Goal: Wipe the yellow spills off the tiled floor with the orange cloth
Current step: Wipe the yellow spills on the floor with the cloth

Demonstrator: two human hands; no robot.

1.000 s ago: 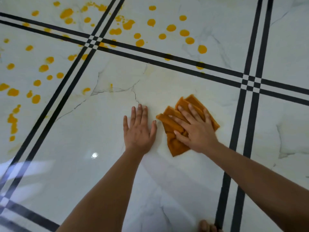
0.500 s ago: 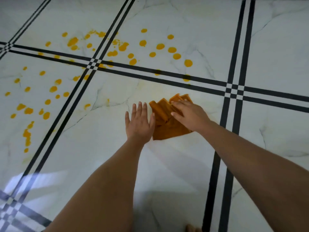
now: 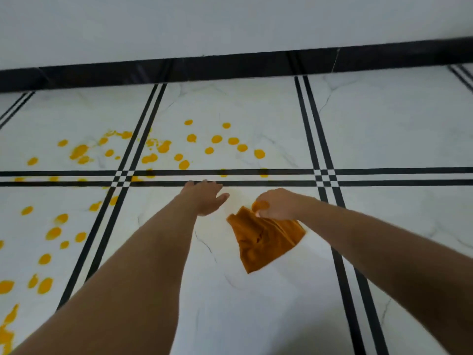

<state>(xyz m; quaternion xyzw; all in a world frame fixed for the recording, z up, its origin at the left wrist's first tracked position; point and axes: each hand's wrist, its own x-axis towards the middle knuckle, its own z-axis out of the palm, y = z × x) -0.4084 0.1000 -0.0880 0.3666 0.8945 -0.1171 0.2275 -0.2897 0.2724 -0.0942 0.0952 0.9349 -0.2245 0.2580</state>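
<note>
Fingertips of right hand [image 3: 277, 203] hidden behind knuckles, pinched on top edge of orange cloth [image 3: 263, 239], rest of it draped on tiled floor [image 3: 256, 316]. Left hand [image 3: 204, 198] flat, palm down, fingers together, blurred. Yellow spills [image 3: 163, 149] beyond and left; lower-left ones cut off by frame.

Open floor: bare white tiled floor [image 3: 256, 316] from 4 to 7 o'clock, nothing standing on it.
Ahead: yellow spills [image 3: 217, 139] at 12 o'clock, flat, unblocked.
Limit: black skirting [image 3: 230, 67] and wall [image 3: 230, 21] close the far side.
Between hands: narrow gap beside the orange cloth [image 3: 263, 242].
</note>
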